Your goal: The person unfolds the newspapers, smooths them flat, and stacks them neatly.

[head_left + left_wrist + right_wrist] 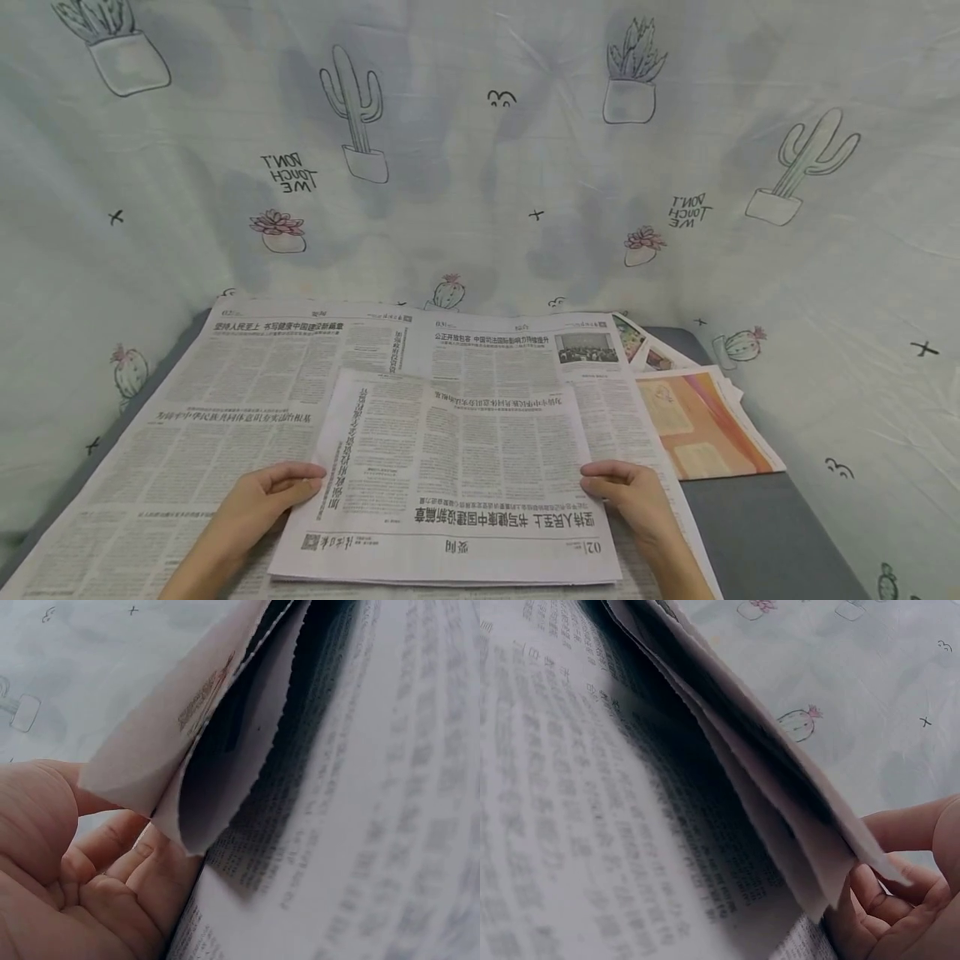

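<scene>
A folded newspaper [457,467] with dense print and bold headlines lies in the lower middle of the head view, its print upside down. My left hand [255,504] pinches its left edge, and my right hand [633,500] pinches the right edge. In the left wrist view the thumb is over the loose paper layers [142,750], with curled fingers beneath. The right wrist view shows a similar pinch on several layers [795,847] near the corner, which gape apart. Beneath is a larger spread newspaper [202,450], partly covered by the folded one.
Colourful printed sheets [712,425], one of them orange, lie at the right, partly under the spread newspaper. The grey table [787,533] shows along the right side. A white cloth [480,167] with cactus drawings hangs behind and at both sides.
</scene>
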{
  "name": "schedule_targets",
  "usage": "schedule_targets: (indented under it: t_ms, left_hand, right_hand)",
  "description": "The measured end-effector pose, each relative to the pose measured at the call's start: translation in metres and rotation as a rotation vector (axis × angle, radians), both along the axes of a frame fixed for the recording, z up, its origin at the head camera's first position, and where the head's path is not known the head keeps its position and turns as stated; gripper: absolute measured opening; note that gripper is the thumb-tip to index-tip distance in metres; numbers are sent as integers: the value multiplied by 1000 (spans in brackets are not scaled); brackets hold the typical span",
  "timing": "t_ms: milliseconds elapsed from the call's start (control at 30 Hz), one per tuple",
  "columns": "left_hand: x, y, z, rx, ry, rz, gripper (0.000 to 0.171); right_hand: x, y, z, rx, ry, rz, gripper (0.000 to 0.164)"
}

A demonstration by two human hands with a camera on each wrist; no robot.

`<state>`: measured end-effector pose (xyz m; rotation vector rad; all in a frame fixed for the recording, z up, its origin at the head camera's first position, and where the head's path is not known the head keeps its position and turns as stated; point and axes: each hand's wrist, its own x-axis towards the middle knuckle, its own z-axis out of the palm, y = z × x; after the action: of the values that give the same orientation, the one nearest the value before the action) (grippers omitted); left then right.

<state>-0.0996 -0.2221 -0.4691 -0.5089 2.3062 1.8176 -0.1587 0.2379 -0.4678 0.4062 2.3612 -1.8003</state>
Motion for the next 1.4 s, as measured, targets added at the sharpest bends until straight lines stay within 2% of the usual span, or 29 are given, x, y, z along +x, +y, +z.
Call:
schedule_targets:
  t_ms: [167,267,400,500,800,1033,1400]
  left_hand:
    - [1,-2,2,19,-5,-16,30]
    - [1,-4,3,79,-14,-14,28]
    - [2,-9,4,184,-21,-34,32]
    - [4,-13,4,227,-21,-61,34]
    - [5,-13,2,211,-40,-18,34]
    - [1,-14,6,251,10,-83,35]
    - [2,-17,7,256,1,-112,36]
  right_hand:
    - [0,0,0,6,-6,1,23]
    - [0,0,0,9,-8,2,23]
    - [1,0,0,13,-10,1,22]
    - [2,-1,0,15,-13,-1,22]
    - [3,-2,1,23,-16,10,22]
    - [0,0,3,45,-3,14,22]
    - [1,0,3,53,-12,24,22]
